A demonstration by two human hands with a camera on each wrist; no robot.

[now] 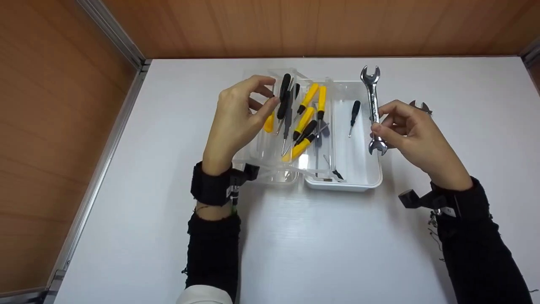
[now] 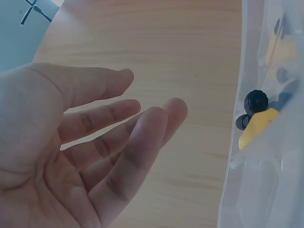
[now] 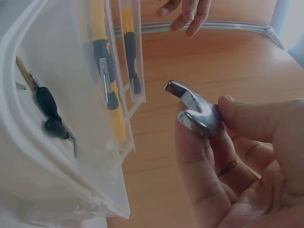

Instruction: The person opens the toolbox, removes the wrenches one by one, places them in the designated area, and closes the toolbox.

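The white bench (image 1: 295,245) spreads under both hands, with wood-grain panels rising behind and to the left of them. Between the two hands sits a white plastic box (image 1: 358,177), and over its left half rests a clear tray (image 1: 270,169), which lies just to the right of the left hand.

The left hand (image 1: 238,122) is raised beside the tray with its fingers loosely bent and spread; in the left wrist view the palm is bare and holds nothing. Its fingertips reach close to a black-handled screwdriver (image 1: 285,95) at the tray's far edge, though contact cannot be told. Just beyond those fingertips lie several yellow-handled screwdrivers (image 1: 304,120), crossed over one another in the tray.

The right hand (image 1: 411,135) pinches a chrome double-ended wrench (image 1: 373,107) near its lower end, between thumb and fingers, holding it upright over the right edge of the box; in the right wrist view that near jaw of the wrench sits against the fingertips. A second wrench (image 1: 422,106) peeks out on the bench just behind this hand. Left of the held wrench, a small black screwdriver (image 1: 354,116) lies alone in the open half of the box.
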